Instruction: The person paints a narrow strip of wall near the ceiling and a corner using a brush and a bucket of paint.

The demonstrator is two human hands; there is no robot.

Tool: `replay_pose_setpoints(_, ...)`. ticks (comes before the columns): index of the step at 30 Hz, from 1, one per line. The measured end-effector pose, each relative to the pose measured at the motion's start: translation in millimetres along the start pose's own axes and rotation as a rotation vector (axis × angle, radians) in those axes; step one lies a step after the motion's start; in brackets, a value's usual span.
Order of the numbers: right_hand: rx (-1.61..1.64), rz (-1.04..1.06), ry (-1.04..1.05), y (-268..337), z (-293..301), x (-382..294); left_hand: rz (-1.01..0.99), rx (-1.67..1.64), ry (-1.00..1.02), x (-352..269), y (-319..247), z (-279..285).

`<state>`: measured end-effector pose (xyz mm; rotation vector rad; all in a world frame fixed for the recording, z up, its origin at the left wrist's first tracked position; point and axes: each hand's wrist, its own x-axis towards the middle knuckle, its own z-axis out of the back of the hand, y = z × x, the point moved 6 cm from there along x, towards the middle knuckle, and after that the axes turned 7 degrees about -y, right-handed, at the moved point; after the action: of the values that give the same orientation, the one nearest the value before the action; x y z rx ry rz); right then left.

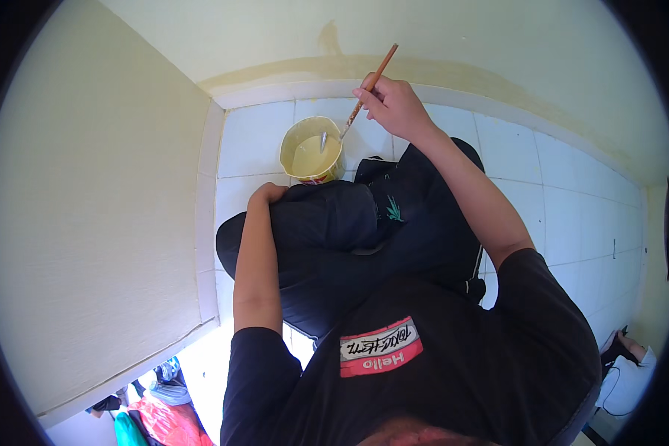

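Note:
My right hand (398, 106) holds a thin paintbrush with a wooden handle (383, 67), slanted with its bristle end down. The brush tip is at the right rim of a plastic tub (287, 149); whether it touches the rim I cannot tell. Pale yellow paint (312, 159) lies in the tub, and a shiny metal piece, perhaps a spoon (323, 142), stands in it. My left hand (268, 193) rests on my bent leg in dark trousers (323, 214), just below and left of the tub. Its fingers are partly hidden.
A darker yellow band of paint (290, 68) runs along the wall (245, 33) above the pale skirting (273, 93). White floor tiles (513, 150) lie around me. A side wall (106, 184) stands close on my left. Bags and cloth (167, 418) lie lower left; a person (627, 379) is lower right.

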<state>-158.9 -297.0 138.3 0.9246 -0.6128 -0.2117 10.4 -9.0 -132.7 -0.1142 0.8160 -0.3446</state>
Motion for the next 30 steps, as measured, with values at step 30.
replay_pose_setpoints(30,0.233,-0.207,0.010,16,9,3,0.024,0.011,-0.088,16,6,-1)
